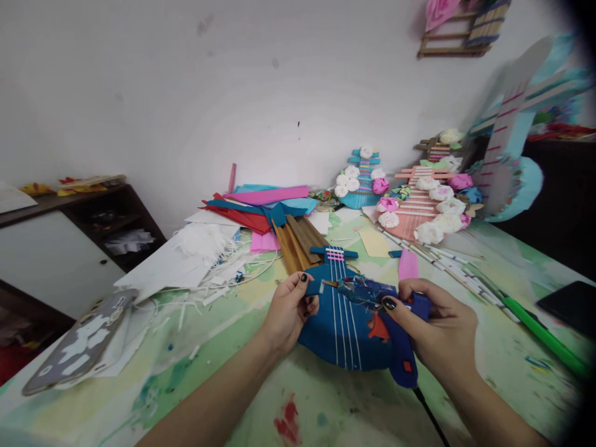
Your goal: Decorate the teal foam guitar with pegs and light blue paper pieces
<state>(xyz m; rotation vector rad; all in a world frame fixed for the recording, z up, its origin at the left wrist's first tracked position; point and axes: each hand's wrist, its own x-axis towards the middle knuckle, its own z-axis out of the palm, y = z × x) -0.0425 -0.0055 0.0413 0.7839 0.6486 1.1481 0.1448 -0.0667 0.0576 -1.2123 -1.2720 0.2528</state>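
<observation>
My right hand [435, 323] is wrapped round a blue hot glue gun [404, 347], thumb on its body. Its nozzle points left, close to a small dark blue strip [315, 287] pinched between the thumb and fingers of my left hand [289, 310]. Below both hands lies a blue paper instrument [326, 332] with white strings, a short neck and pink and white bars on a crosspiece. A red-orange scrap [378, 328] shows beside the glue gun. Whether the nozzle touches the strip, I cannot tell.
Folded crepe paper [261, 205] and white scraps [205, 248] lie at the back left. A phone [84, 341] rests on the left. Finished flowered instruments [358, 180] stand behind, with striped sticks [459, 270] and a green tool [544, 335] on the right. The glue gun's cord [431, 416] runs toward me.
</observation>
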